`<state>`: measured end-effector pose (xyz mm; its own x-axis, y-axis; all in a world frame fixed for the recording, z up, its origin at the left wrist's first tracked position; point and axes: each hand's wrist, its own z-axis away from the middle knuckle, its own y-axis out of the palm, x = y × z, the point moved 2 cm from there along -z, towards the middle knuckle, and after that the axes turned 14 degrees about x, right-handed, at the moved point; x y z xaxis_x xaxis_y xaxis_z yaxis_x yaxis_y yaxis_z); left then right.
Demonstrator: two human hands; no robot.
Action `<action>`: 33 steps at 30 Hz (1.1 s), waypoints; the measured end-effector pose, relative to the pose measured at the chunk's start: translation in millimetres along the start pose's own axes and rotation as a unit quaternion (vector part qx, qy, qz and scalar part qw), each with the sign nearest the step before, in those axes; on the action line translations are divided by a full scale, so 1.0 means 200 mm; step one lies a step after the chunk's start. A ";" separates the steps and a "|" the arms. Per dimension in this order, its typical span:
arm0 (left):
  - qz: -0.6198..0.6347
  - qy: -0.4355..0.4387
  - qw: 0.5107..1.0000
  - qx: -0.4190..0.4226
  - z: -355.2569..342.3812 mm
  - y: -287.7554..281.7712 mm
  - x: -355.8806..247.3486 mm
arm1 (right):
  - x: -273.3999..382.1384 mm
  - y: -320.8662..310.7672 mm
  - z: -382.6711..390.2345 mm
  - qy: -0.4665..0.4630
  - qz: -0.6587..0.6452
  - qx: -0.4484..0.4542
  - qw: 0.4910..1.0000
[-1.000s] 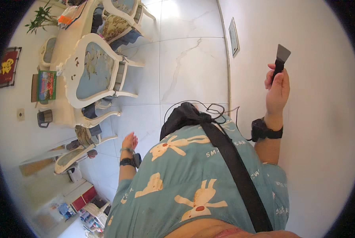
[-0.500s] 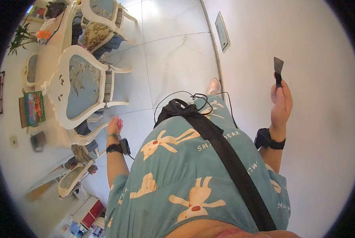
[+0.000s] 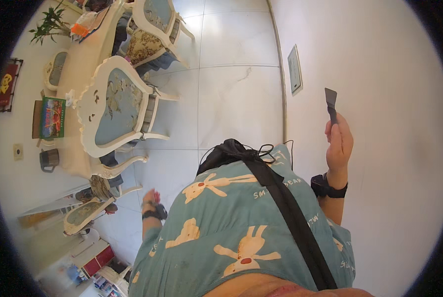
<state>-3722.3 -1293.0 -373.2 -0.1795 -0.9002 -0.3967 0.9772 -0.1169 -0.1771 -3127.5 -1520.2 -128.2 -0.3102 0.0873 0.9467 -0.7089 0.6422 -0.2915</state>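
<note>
My right hand [image 3: 339, 143] is raised beside the white wall on the right, its fingers closed around the handle of a putty knife [image 3: 331, 101]. The flat dark blade points away from me and looks a little apart from the wall. Low at my left side hangs my left hand [image 3: 151, 199], small in view. Its fingers are loosely bent and apart, with nothing visible in them. The nearest thing to it is the curved leg of a white chair. A black band with a small device is on each wrist.
White carved chairs with blue floral backs [image 3: 115, 106] line a cream table [image 3: 78, 69] on the left. A boxed item in green [image 3: 53, 117] and a potted plant [image 3: 52, 24] are beyond. A framed panel [image 3: 295, 70] is low on the right wall. Pale tiles [image 3: 236, 104] cover the floor.
The view has shifted along the floor. My right hand with the putty knife is lower and slightly left in view. My left hand has dropped back toward my body.
</note>
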 end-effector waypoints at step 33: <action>0.036 -0.093 0.995 -0.015 -0.39 0.50 -0.25 | -0.10 -0.25 -1.52 -0.137 -0.007 -0.075 0.988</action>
<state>-3623.5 -1226.6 -441.5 -0.0815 -0.9683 -0.2360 0.9827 -0.0386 -0.1810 -2892.3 -1322.3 -91.4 -0.4753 -0.1176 0.8719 -0.6189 0.7491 -0.2363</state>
